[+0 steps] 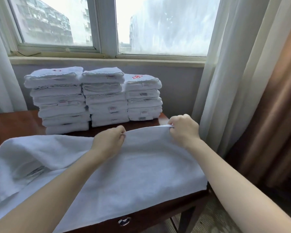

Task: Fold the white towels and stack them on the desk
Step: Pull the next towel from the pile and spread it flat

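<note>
At the near right end of the desk (pixel 10 125): one white towel (pixel 141 169) lies spread. Its long axis runs left to right along the desk front. The near edge hangs just above the drawer pull (pixel 124 221). The right end lies flat up to the desk corner. The left end is bunched over more white cloth (pixel 0 185); I cannot tell whether that is a separate towel.

Hands: both are on the towel's far long edge.
- The left hand (pixel 110 140) pinches the edge about midway, fingers curled onto the cloth.
- The right hand (pixel 183 130) pinches the far right corner, lifted slightly off the wood.
- The two hands are apart along the long axis, and the edge rises in a shallow arc between them.

Behind: three stacks of folded towels (pixel 106 98) stand side by side under the window (pixel 158 31). They are just beyond the held edge and not touching it.

Judgement: this looks like the first fold of this towel.
- The bulk of the towel lies toward the person from both hands. The likely move draws the far edge back over the near one, across the short axis.
- Neither hand holds the left half. The left hand is nearer to it and would need to shift outward.
- Risk: the bunched end may fold crooked.
</note>
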A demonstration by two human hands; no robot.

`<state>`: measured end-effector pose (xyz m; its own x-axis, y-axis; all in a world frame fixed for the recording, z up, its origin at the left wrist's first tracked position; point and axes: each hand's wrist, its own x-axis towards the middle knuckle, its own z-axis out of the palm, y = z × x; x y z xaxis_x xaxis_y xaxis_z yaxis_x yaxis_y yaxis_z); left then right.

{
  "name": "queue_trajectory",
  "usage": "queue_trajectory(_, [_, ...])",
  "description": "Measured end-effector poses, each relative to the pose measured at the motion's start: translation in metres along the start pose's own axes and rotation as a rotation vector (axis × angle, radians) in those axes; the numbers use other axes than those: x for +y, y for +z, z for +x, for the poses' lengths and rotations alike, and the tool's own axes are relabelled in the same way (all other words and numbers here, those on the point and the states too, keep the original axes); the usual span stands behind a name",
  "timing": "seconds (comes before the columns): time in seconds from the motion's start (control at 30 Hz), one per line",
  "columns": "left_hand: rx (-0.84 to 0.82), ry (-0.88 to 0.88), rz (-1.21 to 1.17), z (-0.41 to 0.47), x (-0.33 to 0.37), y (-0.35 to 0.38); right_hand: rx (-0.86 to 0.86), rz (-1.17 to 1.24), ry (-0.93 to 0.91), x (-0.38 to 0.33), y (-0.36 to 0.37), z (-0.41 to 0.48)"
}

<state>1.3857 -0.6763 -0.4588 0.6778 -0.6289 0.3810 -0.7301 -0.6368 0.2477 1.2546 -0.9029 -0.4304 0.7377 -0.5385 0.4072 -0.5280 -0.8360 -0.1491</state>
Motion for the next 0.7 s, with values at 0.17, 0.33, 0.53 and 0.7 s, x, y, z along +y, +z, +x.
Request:
queue_trajectory(0.17, [0.11, -0.032, -0.073, 0.04, -0.014, -0.013, 0.105, 0.096, 0.115, 0.003, -0.012, 0.038])
queue_trajectory(0.33, [0.251, 0.017, -0.141, 0.062, -0.023, -0.017, 0.019, 0.967, 0.35, -0.004, -0.006, 0.057])
queue_trajectory(0.53, [0.404, 0.096, -0.152, 0.071, -0.018, -0.028, 0.09, 1.072, 0.26, -0.003, 0.006, 0.066])
queue_trajectory(0.7, [0.369, 0.192, -0.11, 0.062, -0.016, -0.031, 0.088, 1.09, 0.253, -0.001, 0.008, 0.066])
